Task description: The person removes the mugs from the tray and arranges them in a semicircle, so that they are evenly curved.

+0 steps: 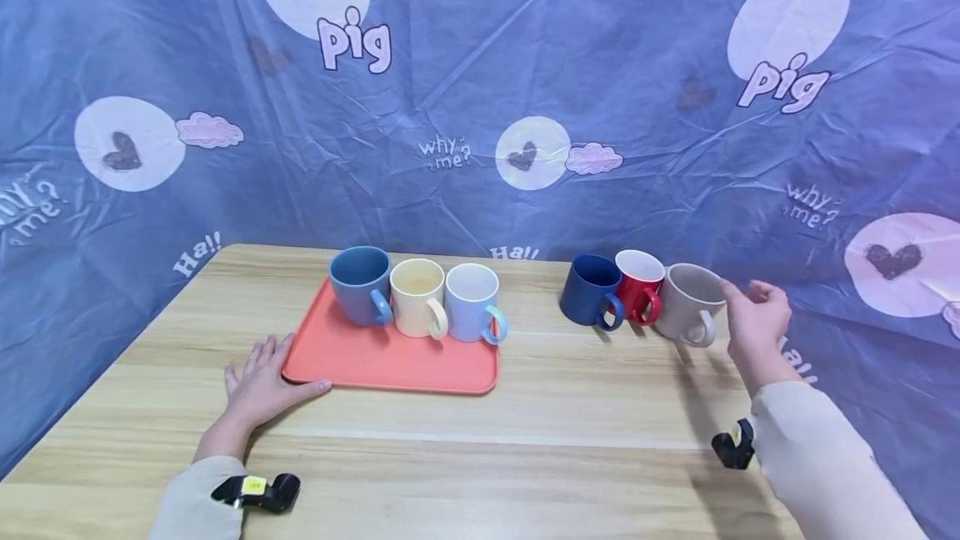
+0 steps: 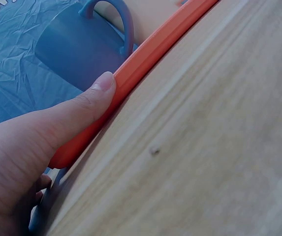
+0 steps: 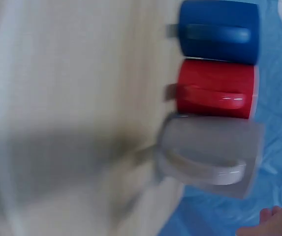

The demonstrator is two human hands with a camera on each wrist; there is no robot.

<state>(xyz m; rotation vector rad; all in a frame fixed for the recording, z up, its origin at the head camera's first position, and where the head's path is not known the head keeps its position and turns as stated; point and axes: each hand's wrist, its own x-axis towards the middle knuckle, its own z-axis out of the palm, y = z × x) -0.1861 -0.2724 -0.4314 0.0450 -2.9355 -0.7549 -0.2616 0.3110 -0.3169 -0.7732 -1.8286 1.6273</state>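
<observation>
Left hand (image 1: 262, 383), spread, touches coral tray (image 1: 397, 365) at eight o'clock; loose right hand (image 1: 759, 325) hovers three o'clock of grey mug (image 1: 680, 315)!

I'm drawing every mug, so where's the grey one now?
In the head view, the grey mug is at the right side of the table, between the red mug and the right hand.

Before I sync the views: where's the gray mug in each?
Head: right of centre, the gray mug stands just left of the right hand in the picture.
Left wrist: not in it.
Right wrist: right of centre, below the middle, lying sideways in the image under the red mug.
Shared landmark: the blue backdrop, visible in all three.
</observation>
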